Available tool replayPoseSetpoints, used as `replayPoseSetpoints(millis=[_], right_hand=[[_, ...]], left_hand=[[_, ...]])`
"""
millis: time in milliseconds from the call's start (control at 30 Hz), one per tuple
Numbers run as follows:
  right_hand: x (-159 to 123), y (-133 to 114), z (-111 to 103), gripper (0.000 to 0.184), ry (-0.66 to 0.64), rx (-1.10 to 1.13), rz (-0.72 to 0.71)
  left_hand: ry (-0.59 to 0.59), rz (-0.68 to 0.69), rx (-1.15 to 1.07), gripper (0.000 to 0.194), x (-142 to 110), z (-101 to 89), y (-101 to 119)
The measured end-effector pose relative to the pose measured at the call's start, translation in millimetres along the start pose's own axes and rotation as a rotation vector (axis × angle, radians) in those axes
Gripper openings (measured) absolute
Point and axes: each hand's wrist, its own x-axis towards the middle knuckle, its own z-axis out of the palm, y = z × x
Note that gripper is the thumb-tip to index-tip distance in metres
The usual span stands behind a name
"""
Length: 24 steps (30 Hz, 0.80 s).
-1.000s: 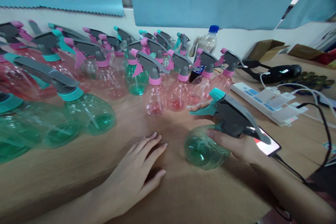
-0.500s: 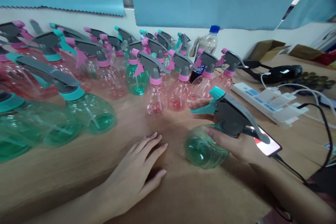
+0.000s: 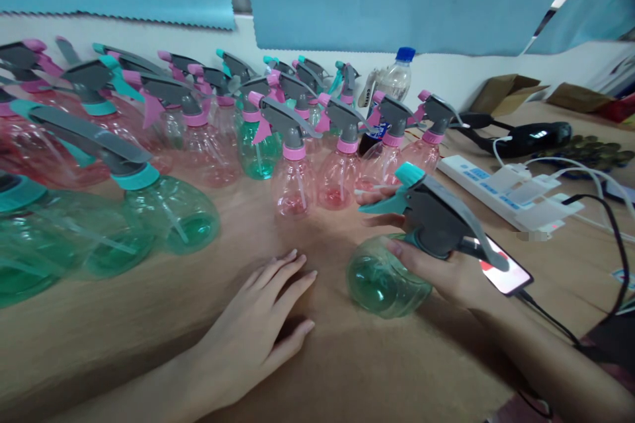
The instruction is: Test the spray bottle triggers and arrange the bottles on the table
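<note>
My right hand grips a green spray bottle around its neck, with a finger at the turquoise trigger and the thumb near the collar. Its grey head points left, and the bottle is tilted. My left hand lies on the tabletop with the fingers stretched out, holding nothing. Ahead of it stands a pink spray bottle, and another pink spray bottle is beside that one. To the left is a green spray bottle with a turquoise collar.
Several more pink and green spray bottles crowd the left and back of the table. A clear drink bottle with a blue cap stands behind. At right are a white power strip with chargers, a lit phone, cables and a black device.
Almost nothing differs. The green spray bottle in my right hand has shifted very slightly left; my left hand has stayed in place.
</note>
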Motion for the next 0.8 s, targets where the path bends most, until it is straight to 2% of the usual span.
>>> replayPoseSetpoints(millis=[100, 300, 567, 800], right_hand=[[-0.1, 1.1, 0.6, 0.031, -0.083, 0.0, 0.003], [-1.2, 2.1, 0.2, 0.03, -0.018, -0.008, 0.01], [-0.4, -5.7, 0.9, 0.031, -0.043, 0.041, 0.011], [-4.1, 3.8, -0.4, 0.02, -0.039, 0.014, 0.045]], left_hand=[[0.002, -0.001, 0.004, 0.047, -0.7, -0.1, 0.6], [0.004, -0.001, 0.011, 0.047, 0.7, 0.1, 1.2], [0.015, -0.007, -0.019, 0.046, 0.3, -0.7, 1.4], [-0.004, -0.003, -0.021, 0.047, 0.5, -1.1, 1.4]])
